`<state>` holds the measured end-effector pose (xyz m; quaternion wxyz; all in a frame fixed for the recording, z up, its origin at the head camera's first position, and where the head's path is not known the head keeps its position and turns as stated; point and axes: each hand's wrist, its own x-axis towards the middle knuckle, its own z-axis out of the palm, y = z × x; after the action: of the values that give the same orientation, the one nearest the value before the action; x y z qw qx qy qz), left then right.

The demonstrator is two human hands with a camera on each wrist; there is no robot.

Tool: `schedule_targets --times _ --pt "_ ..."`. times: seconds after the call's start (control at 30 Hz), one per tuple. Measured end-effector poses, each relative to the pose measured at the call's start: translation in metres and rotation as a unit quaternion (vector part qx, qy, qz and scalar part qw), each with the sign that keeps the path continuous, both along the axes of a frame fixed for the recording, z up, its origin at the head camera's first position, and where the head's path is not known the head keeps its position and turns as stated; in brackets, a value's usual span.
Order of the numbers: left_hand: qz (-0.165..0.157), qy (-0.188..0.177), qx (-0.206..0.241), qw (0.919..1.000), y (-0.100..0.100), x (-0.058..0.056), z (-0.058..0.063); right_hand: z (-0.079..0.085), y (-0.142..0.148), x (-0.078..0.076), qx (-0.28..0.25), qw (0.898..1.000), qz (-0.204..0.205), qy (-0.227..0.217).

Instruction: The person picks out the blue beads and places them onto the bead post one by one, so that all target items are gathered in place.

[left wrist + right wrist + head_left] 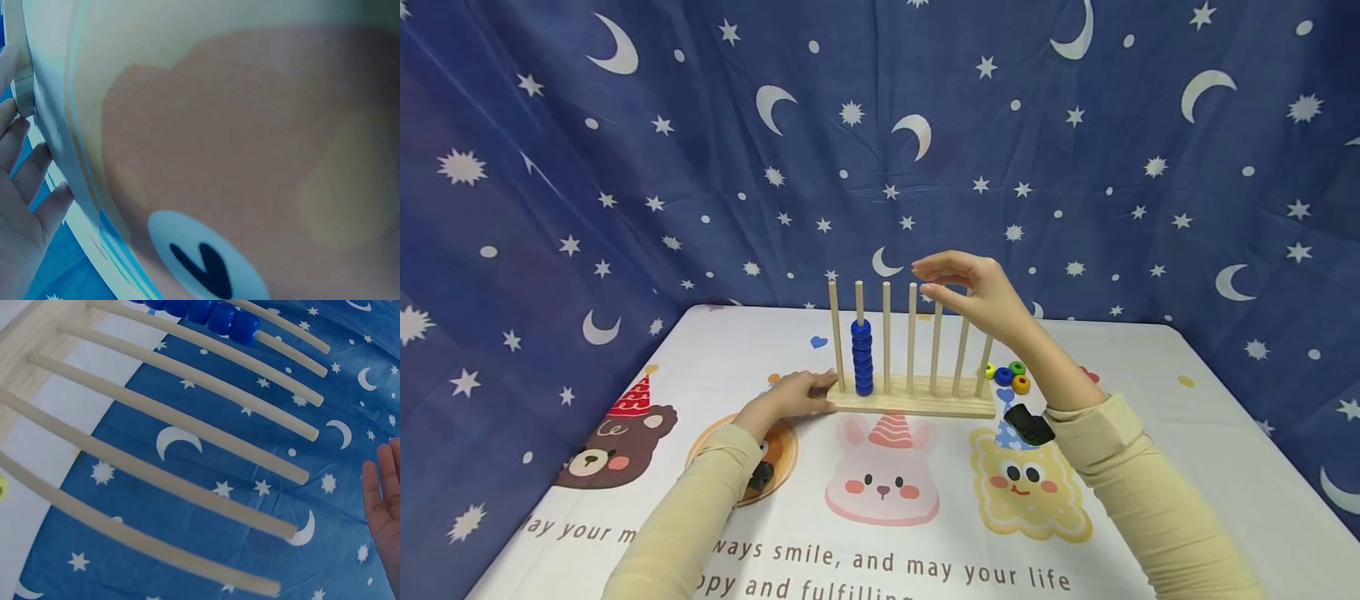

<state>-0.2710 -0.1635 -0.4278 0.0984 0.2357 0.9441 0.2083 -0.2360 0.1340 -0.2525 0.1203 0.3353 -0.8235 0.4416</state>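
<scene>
A wooden peg rack (917, 403) stands on the table, with several upright pegs in a row on a long flat base. Blue beads (862, 358) are stacked on its second peg from the left; the other pegs are bare. My left hand (790, 396) holds the left end of the base between thumb and fingers; the left wrist view shows the fingers (37, 175) spread at that end. My right hand (966, 283) hovers by the tops of the right-hand pegs, thumb and fingers apart, holding nothing. In the right wrist view, its fingers (381, 487) lie beyond the peg tips.
Loose beads in blue (1003, 377), green (1017, 367), orange (1021, 384) and yellow (990, 371) lie beside the rack's right end. A white tablecloth (790, 333) with cartoon prints covers the table. Behind it hangs a dark blue curtain (820, 167) with moons and stars.
</scene>
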Motion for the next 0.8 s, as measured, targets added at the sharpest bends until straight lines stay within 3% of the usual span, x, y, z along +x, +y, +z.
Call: schedule_targets --times 0.3,0.67,0.8 --pt "-0.004 0.003 -0.002 1.0 -0.001 0.0 0.003 -0.022 0.021 0.009 0.015 0.999 -0.032 0.004" --pt "-0.031 0.016 -0.017 0.9993 -0.006 -0.003 0.002 -0.04 0.044 0.014 0.082 0.996 -0.023 -0.009" --pt "-0.038 0.004 -0.019 0.9991 -0.004 -0.001 0.001 -0.051 0.057 0.018 0.104 0.994 -0.017 -0.011"
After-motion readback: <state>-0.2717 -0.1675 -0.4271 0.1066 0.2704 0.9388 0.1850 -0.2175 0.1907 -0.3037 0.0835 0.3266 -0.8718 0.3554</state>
